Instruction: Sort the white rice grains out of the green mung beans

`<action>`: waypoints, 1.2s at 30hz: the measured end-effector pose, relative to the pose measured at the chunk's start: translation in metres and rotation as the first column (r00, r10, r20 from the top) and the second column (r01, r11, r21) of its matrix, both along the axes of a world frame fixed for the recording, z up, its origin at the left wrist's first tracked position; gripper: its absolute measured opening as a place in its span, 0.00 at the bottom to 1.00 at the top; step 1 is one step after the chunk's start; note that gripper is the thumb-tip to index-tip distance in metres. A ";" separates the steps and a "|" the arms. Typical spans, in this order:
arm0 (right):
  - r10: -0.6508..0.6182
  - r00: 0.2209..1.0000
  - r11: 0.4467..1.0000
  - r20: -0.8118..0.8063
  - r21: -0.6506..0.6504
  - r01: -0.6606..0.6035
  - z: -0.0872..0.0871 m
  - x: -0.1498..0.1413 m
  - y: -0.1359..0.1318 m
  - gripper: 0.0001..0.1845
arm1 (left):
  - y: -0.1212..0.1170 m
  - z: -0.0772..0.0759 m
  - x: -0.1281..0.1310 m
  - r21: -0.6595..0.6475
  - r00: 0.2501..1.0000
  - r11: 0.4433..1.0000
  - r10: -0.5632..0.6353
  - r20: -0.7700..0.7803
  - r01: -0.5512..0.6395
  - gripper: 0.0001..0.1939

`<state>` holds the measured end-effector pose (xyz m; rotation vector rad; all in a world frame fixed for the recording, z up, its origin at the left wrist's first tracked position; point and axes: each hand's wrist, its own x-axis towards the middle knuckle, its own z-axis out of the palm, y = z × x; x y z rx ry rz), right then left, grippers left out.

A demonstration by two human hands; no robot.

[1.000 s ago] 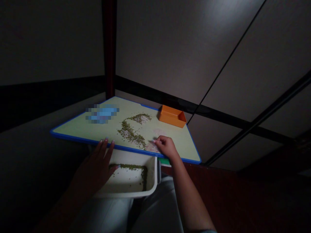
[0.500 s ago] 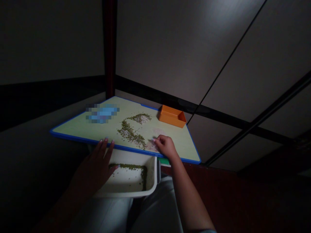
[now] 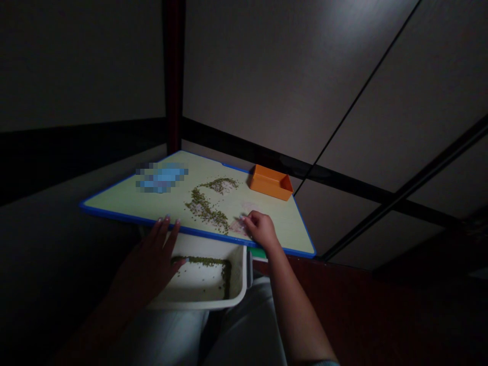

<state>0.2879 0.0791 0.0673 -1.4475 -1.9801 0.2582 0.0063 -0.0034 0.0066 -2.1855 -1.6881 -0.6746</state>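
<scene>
Smooth plastic, dry grain

A matt, pale board (image 3: 152,203) with glossy blue edging carries small green beans (image 3: 206,208); the white tub (image 3: 236,284) and orange tray (image 3: 270,183) look smooth plastic.

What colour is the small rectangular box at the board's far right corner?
Orange; the small rectangular plastic box shows best in the head view.

Setting: dim indoor room, most likely a home, worker seated on the floor. Evidence: large pale floor tiles (image 3: 290,76) with dark grout lines; dark reddish wooden post (image 3: 173,76); low board-style table (image 3: 125,198) with blue edging; small orange plastic tray (image 3: 270,181) on it; white plastic tub (image 3: 206,284) resting on the person's lap; loose green grains (image 3: 208,208) spread on the tabletop.
</scene>
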 end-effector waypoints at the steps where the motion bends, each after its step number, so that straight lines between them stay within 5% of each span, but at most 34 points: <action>1: 0.008 1.000 1.000 0.000 -0.003 -0.008 0.000 0.000 0.000 0.16 | 0.000 0.000 0.000 0.000 1.000 1.000 -0.001 0.001 0.001 0.42; 23: 0.076 0.997 0.997 0.024 -0.003 -0.076 0.003 -0.010 -0.001 0.16 | -0.001 0.002 0.001 0.011 1.000 1.000 0.005 -0.020 -0.005 0.41; 36: 0.135 0.986 0.990 -0.094 -0.028 -0.138 0.000 -0.009 0.001 0.17 | -0.002 0.004 0.002 -0.012 1.000 1.000 0.028 -0.011 -0.028 0.40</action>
